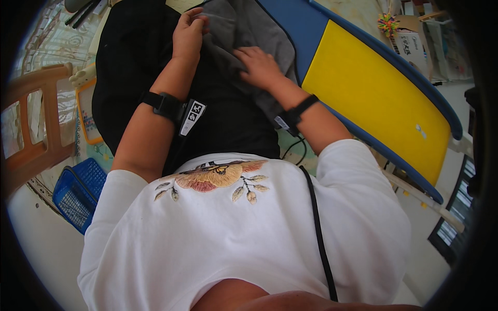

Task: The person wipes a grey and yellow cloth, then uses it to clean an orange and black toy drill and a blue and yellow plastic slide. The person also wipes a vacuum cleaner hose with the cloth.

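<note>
A grey cloth (274, 33) with a dark edge lies over the right side of my lap, beside a blue and yellow board. My right hand (258, 67) rests on it, palm down with the fingers somewhat spread. My left hand (189, 34) is farther forward, at the cloth's left edge. Its fingers are curled and the thumb lies close to them; whether cloth is pinched there is hidden. Black trousers (140, 70) cover my legs under both forearms. Each forearm wears a black strap with a printed tag.
The yellow panel (377, 97) with its raised blue rim (400, 58) stands at my right. A blue plastic basket (76, 198) and a brown chair back (42, 116) are on the left. A black cable (321, 237) runs down my shirt. A cardboard box (412, 48) sits far right.
</note>
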A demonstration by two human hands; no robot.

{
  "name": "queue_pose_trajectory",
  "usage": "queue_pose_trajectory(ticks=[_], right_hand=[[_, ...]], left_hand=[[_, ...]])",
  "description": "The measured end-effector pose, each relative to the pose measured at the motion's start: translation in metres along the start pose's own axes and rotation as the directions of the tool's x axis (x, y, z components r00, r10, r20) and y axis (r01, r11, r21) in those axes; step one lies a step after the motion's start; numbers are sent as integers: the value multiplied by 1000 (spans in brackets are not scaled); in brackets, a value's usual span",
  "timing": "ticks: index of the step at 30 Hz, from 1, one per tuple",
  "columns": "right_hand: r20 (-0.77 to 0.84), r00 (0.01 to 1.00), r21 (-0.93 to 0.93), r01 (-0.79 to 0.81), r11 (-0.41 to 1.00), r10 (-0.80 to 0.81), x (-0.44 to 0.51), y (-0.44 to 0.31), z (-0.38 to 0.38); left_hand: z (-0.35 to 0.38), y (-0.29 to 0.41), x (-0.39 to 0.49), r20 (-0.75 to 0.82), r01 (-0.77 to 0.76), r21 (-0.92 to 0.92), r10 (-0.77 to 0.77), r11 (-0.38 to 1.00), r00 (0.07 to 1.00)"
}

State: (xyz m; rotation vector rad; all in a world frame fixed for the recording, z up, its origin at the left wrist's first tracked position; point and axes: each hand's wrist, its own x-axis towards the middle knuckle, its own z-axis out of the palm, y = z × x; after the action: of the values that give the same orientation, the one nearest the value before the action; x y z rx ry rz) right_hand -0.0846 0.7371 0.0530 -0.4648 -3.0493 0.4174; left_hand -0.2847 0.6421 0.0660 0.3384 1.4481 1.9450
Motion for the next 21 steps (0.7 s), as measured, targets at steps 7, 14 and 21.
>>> queue_pose_trajectory(ticks=[7, 14, 21], right_hand=[[18, 885, -167, -456, 874, 465, -142, 110, -84], [-438, 392, -436, -880, 191, 809, -261, 206, -217], [-428, -92, -252, -943, -217, 899, -170, 206, -166]], left_hand=[[2, 7, -4, 90, 133, 101, -142, 986, 986], [3, 6, -6, 114, 145, 81, -153, 986, 982], [6, 3, -7, 115, 159, 62, -165, 985, 980]])
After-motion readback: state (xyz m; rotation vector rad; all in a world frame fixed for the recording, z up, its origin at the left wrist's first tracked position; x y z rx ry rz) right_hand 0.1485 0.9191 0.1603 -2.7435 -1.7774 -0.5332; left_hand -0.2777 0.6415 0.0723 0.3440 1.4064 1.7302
